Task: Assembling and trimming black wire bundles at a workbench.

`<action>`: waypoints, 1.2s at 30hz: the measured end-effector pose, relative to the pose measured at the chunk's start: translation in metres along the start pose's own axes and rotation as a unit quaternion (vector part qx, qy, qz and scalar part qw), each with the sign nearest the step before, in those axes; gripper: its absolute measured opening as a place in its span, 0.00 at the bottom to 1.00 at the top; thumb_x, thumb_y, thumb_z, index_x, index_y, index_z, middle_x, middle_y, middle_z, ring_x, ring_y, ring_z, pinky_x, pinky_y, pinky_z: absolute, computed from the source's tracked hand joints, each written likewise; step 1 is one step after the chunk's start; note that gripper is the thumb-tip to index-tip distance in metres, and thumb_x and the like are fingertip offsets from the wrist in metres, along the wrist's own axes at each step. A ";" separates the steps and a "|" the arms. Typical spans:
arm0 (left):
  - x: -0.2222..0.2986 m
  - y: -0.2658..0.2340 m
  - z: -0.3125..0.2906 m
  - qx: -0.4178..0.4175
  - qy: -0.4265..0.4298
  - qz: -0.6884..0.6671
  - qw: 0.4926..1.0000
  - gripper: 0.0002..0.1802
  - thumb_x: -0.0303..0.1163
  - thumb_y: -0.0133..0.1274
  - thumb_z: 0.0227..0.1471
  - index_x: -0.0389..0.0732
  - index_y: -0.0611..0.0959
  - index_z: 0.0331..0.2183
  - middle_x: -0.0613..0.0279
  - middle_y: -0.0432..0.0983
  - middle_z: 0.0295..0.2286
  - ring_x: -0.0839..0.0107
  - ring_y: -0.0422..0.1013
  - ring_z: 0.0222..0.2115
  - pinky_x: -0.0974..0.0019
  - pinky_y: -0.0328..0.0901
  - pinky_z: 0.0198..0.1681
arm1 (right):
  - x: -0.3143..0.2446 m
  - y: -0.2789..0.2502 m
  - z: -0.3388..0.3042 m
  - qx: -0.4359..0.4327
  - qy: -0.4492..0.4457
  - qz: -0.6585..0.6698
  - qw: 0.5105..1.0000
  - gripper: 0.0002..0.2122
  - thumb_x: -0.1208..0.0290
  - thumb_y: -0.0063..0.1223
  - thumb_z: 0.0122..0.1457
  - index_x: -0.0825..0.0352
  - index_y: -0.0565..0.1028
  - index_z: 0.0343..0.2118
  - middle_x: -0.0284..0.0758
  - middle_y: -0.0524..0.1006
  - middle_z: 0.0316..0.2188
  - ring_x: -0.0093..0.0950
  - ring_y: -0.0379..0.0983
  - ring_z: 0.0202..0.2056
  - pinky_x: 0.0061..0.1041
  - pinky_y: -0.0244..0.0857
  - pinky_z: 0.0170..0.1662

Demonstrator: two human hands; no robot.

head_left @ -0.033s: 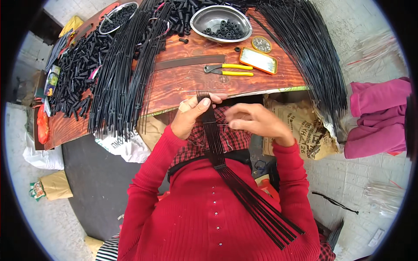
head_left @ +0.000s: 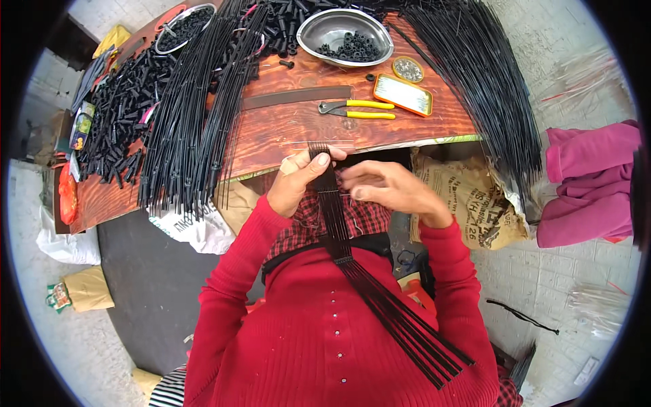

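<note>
A flat band of thin black rods (head_left: 332, 220), lying side by side, runs from my left hand (head_left: 298, 178) down across my lap, its lower ends fanned out to the right. My left hand pinches the band's upper end, thumb on top and fingers behind. Thin pale needles (head_left: 322, 144) cross the band at its top, and another fine line crosses lower down. My right hand (head_left: 393, 186) is at the band's right edge with curled fingers, its thumb by the end of that fine line. What its fingertips hold is too small to make out.
On the wooden table (head_left: 291, 129) lie yellow-handled pliers (head_left: 359, 108), an orange-rimmed box of needles (head_left: 403, 93) and a small round tin (head_left: 408, 69). A metal bowl (head_left: 339, 27) holds black pieces. Bundles of black rods (head_left: 180, 115) and loose black tubes (head_left: 115, 125) cover the left side.
My right hand has shifted slightly left, bringing its fingers to the band's edge. The left hand and the band stay nearly still.
</note>
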State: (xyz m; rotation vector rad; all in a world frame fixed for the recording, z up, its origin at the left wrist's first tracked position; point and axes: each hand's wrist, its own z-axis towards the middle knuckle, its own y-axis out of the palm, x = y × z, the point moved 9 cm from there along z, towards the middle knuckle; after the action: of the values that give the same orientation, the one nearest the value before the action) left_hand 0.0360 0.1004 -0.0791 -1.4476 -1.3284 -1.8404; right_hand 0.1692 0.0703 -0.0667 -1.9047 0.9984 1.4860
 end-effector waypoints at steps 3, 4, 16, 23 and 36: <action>-0.002 0.004 0.000 0.017 -0.018 0.015 1.000 0.23 0.44 0.45 0.64 0.35 0.78 0.49 0.59 0.77 0.44 0.78 0.73 0.33 0.75 0.67 0.39 | 0.005 0.033 0.020 -0.011 -0.027 0.025 0.999 0.12 0.71 0.52 0.63 0.73 0.72 0.46 0.35 0.77 0.39 0.24 0.73 0.43 0.27 0.68 0.48; 0.004 0.005 -0.001 0.017 -0.021 0.017 1.000 0.23 0.44 0.45 0.64 0.35 0.78 0.49 0.59 0.77 0.44 0.78 0.73 0.33 0.75 0.67 0.39 | -0.001 0.039 0.028 0.013 -0.089 0.071 0.993 0.11 0.69 0.49 0.65 0.73 0.73 0.43 0.34 0.76 0.35 0.22 0.73 0.38 0.25 0.69 0.44; 0.014 -0.023 -0.005 0.167 -0.004 -0.032 0.985 0.22 0.39 0.50 0.62 0.34 0.75 0.51 0.61 0.77 0.34 0.75 0.71 0.23 0.72 0.68 0.28 | 0.008 0.039 0.032 0.140 -0.113 0.104 0.978 0.14 0.64 0.43 0.69 0.72 0.71 0.42 0.33 0.76 0.25 0.20 0.72 0.25 0.20 0.68 0.30; 0.016 -0.039 0.001 0.155 -0.024 -0.014 0.987 0.14 0.29 0.62 0.52 0.34 0.84 0.41 0.66 0.79 0.27 0.81 0.70 0.26 0.76 0.66 0.31 | 0.012 0.043 0.036 0.102 -0.074 0.159 0.979 0.18 0.59 0.41 0.69 0.73 0.69 0.46 0.38 0.78 0.27 0.24 0.76 0.27 0.22 0.71 0.32; 0.021 -0.036 0.003 0.148 -0.008 0.041 0.988 0.14 0.29 0.63 0.52 0.35 0.85 0.41 0.65 0.81 0.28 0.81 0.70 0.26 0.76 0.66 0.30 | 0.014 0.048 0.028 0.100 -0.039 0.224 0.969 0.25 0.50 0.36 0.69 0.71 0.64 0.54 0.44 0.79 0.38 0.31 0.79 0.36 0.26 0.72 0.39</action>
State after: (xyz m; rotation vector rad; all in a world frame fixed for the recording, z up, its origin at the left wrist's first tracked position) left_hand 0.0014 0.1235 -0.0749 -1.3399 -1.4556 -1.5079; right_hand 0.1159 0.0598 -0.0857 -1.5294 1.5512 1.6119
